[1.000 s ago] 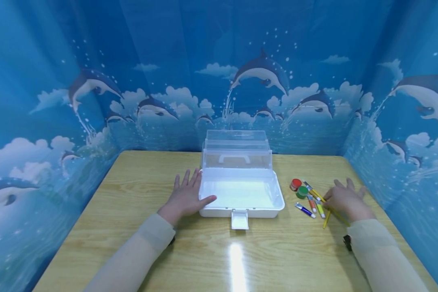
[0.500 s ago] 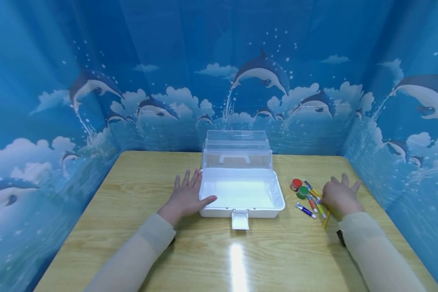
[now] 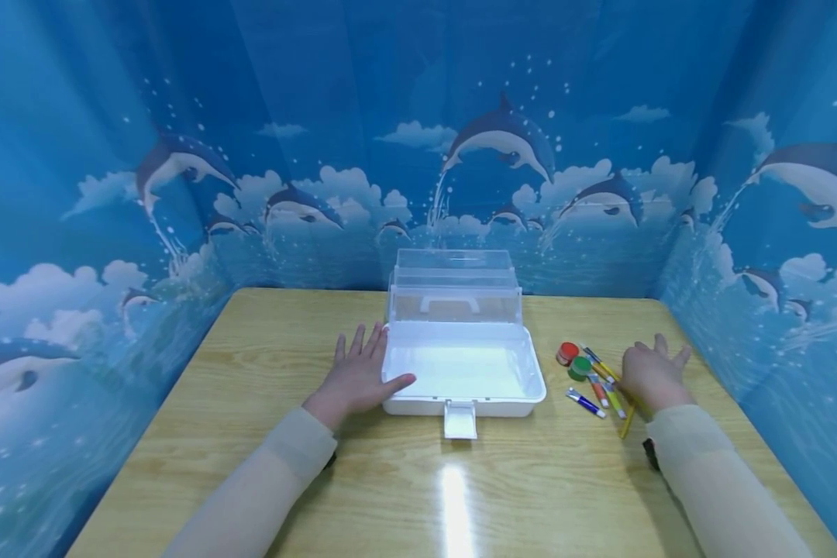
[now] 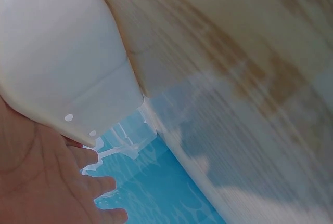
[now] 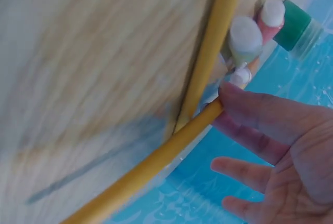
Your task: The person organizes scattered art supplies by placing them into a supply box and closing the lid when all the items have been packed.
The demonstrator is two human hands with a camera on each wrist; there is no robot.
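My left hand (image 3: 352,384) lies with spread fingers along the left side of a white plastic box (image 3: 463,372), its thumb over the front left corner. The box stands with its clear lid (image 3: 453,291) raised and its front latch (image 3: 459,421) hanging down. At the right, my right hand (image 3: 654,378) pinches a yellow-handled paintbrush (image 5: 140,177) between thumb and index finger, the other fingers held away. The handle is tilted above the table in the right wrist view; its bristle end is hidden. A second yellow handle (image 5: 213,42) lies on the table beside it.
Left of my right hand lie several paint tubes, among them a blue tube (image 3: 586,403) and a yellow-green tube (image 3: 614,401). A red pot (image 3: 567,353) and a green pot (image 3: 580,368) stand beside them. The wooden table (image 3: 523,480) meets a blue dolphin curtain (image 3: 321,116) behind.
My right hand has shifted slightly left, and its thumb and index finger have come together on the paintbrush. My left hand has stayed at the box.
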